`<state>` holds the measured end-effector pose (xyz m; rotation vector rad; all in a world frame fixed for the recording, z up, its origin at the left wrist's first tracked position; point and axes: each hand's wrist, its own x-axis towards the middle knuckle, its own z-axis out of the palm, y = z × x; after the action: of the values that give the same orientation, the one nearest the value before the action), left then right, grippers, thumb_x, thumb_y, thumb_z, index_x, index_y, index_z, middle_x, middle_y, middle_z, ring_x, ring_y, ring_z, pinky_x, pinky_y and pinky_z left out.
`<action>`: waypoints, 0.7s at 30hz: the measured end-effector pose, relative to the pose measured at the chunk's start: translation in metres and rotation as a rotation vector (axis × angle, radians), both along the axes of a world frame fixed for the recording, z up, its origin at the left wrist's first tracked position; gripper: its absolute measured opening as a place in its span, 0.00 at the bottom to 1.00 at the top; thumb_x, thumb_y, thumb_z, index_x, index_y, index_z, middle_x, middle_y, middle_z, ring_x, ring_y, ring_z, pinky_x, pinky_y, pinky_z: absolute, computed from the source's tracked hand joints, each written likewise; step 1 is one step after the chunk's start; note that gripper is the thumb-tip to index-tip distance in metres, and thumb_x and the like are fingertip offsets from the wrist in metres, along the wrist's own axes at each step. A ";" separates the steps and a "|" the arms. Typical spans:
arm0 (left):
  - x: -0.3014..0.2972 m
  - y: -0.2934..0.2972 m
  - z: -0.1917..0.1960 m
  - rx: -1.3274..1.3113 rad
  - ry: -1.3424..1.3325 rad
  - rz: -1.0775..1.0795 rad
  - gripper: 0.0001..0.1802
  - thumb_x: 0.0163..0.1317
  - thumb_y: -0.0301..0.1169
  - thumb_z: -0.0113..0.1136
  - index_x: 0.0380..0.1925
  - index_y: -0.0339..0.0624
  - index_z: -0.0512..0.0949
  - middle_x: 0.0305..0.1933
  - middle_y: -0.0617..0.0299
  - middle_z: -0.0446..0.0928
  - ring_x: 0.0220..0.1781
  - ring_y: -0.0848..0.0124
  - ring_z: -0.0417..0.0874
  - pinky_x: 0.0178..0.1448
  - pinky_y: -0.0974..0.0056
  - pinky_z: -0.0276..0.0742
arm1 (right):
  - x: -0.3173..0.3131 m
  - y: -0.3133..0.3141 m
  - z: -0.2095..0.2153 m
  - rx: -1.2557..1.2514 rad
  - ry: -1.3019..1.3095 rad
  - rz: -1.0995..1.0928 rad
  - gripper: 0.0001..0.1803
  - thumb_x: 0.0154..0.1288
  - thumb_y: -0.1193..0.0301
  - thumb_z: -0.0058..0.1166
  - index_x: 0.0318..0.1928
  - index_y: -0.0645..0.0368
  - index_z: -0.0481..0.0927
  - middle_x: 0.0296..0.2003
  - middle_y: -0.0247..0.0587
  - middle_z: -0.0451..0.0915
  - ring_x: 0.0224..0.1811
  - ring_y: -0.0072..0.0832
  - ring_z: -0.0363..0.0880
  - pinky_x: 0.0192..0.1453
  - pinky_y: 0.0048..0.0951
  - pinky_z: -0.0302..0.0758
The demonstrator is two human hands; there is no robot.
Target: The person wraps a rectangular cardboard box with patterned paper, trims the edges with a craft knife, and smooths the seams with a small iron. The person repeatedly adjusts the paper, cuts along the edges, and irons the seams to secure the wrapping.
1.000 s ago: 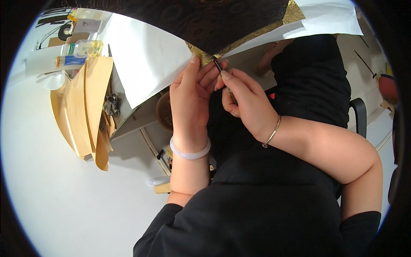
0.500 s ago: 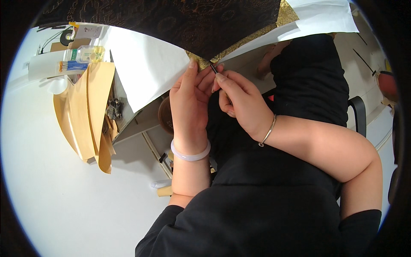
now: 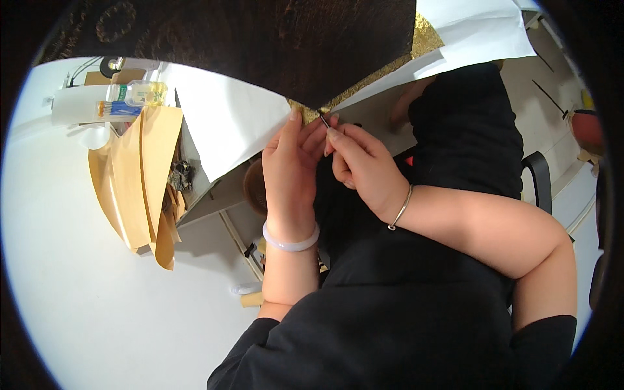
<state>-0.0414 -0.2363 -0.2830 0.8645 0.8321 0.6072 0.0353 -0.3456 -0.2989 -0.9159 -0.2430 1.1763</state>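
Observation:
A large dark brown panel with a faint embossed pattern and a gold, crinkled border comes down to a corner in front of me. My left hand holds that gold corner, thumb on top and fingers beneath. In my right hand is a thin dark rod-shaped tool, pinched between thumb and fingers. Its tip meets the panel's corner; what kind of tip it has is too small to tell.
White paper lies under the panel on a table. Left of it are curled tan sheets, a clear plastic bottle and blue sticks in a pack. A brown round container stands below the table edge. A black chair arm is at right.
The whole view has shifted slightly, so panel, table things and hands sit a little lower. Both hands keep their hold at the corner, and the tool's tip stays there.

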 end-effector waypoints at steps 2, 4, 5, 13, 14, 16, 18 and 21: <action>0.001 -0.001 0.002 0.000 -0.022 -0.009 0.17 0.76 0.38 0.56 0.42 0.31 0.79 0.44 0.45 0.85 0.48 0.59 0.89 0.53 0.60 0.84 | 0.001 -0.002 0.004 -0.003 0.012 0.006 0.15 0.82 0.60 0.42 0.38 0.56 0.72 0.17 0.28 0.65 0.17 0.14 0.58 0.24 0.18 0.54; 0.001 -0.001 0.004 0.011 0.005 -0.025 0.17 0.77 0.38 0.55 0.44 0.30 0.79 0.45 0.44 0.85 0.48 0.59 0.88 0.54 0.60 0.84 | 0.002 -0.005 0.006 -0.020 0.026 0.038 0.16 0.83 0.59 0.41 0.39 0.56 0.72 0.17 0.28 0.65 0.17 0.15 0.58 0.24 0.18 0.54; 0.000 0.000 0.003 0.008 0.015 -0.031 0.17 0.77 0.38 0.55 0.44 0.30 0.79 0.45 0.44 0.85 0.48 0.59 0.88 0.54 0.59 0.84 | 0.003 -0.008 0.006 -0.036 0.036 0.065 0.16 0.83 0.59 0.40 0.39 0.56 0.72 0.17 0.28 0.65 0.17 0.15 0.58 0.24 0.19 0.54; -0.011 -0.009 0.013 0.166 0.162 -0.109 0.22 0.79 0.41 0.51 0.53 0.29 0.76 0.56 0.44 0.83 0.53 0.59 0.87 0.56 0.58 0.83 | 0.029 -0.060 0.047 -0.003 -0.156 0.175 0.17 0.83 0.58 0.39 0.42 0.57 0.72 0.20 0.32 0.70 0.20 0.15 0.64 0.23 0.18 0.59; -0.014 -0.012 0.017 0.213 0.215 -0.127 0.23 0.79 0.42 0.50 0.55 0.30 0.76 0.57 0.45 0.82 0.52 0.59 0.87 0.56 0.58 0.83 | 0.037 -0.068 0.056 0.045 -0.187 0.136 0.17 0.83 0.58 0.39 0.43 0.58 0.72 0.22 0.33 0.72 0.21 0.15 0.65 0.23 0.19 0.60; -0.025 -0.018 0.030 0.479 0.407 -0.072 0.18 0.77 0.35 0.55 0.55 0.31 0.76 0.55 0.50 0.83 0.52 0.61 0.86 0.56 0.60 0.82 | 0.066 -0.079 0.077 0.176 -0.238 -0.075 0.16 0.84 0.59 0.36 0.47 0.58 0.70 0.27 0.35 0.74 0.21 0.14 0.65 0.25 0.16 0.62; -0.035 -0.027 0.035 0.875 0.586 0.053 0.19 0.75 0.31 0.57 0.60 0.31 0.74 0.60 0.51 0.80 0.58 0.62 0.84 0.59 0.63 0.79 | 0.102 -0.078 0.092 0.217 -0.391 -0.310 0.17 0.85 0.58 0.33 0.52 0.59 0.67 0.41 0.41 0.79 0.24 0.14 0.67 0.29 0.14 0.65; -0.021 -0.042 0.062 1.289 0.277 0.252 0.30 0.72 0.23 0.53 0.72 0.34 0.58 0.78 0.46 0.57 0.76 0.55 0.64 0.76 0.53 0.62 | 0.148 -0.052 0.113 0.219 -0.536 -0.430 0.18 0.85 0.57 0.33 0.54 0.60 0.67 0.52 0.43 0.80 0.28 0.14 0.71 0.32 0.15 0.68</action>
<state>-0.0622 -0.2784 -0.2207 2.0585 0.7492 1.3072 0.1833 -0.3975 -0.1863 -1.0135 -0.5642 0.4815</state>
